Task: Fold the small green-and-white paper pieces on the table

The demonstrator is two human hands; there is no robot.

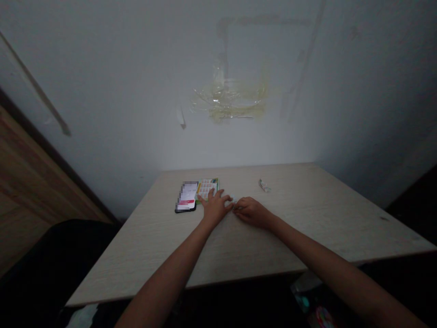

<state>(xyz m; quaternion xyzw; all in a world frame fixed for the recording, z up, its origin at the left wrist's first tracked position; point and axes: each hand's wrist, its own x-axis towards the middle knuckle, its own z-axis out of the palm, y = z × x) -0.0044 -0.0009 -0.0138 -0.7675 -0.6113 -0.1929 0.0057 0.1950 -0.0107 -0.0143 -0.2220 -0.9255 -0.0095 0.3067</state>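
Observation:
My left hand [215, 207] lies palm down over the lower right corner of a printed card [206, 186] with rows of small pictures and a green edge. Its outer fingers are spread over the card, while thumb and index come together at a tiny pale piece [234, 199]. From the other side my right hand [251, 212] meets it, fingers curled into a pinch at the same spot. What sits between the fingertips is mostly hidden and too small to name. Left of the card, touching or nearly touching it, is a phone [187, 197] with a lit, partly blurred screen.
A small crumpled wrapper-like thing [264, 185] lies farther back on the right of the pale wooden table [307, 205]. Behind the table stands a wall [239, 141] with peeling clear tape [235, 107]. Dark cloth [61, 246] is at the left; colourful items [321, 314] show below the front edge.

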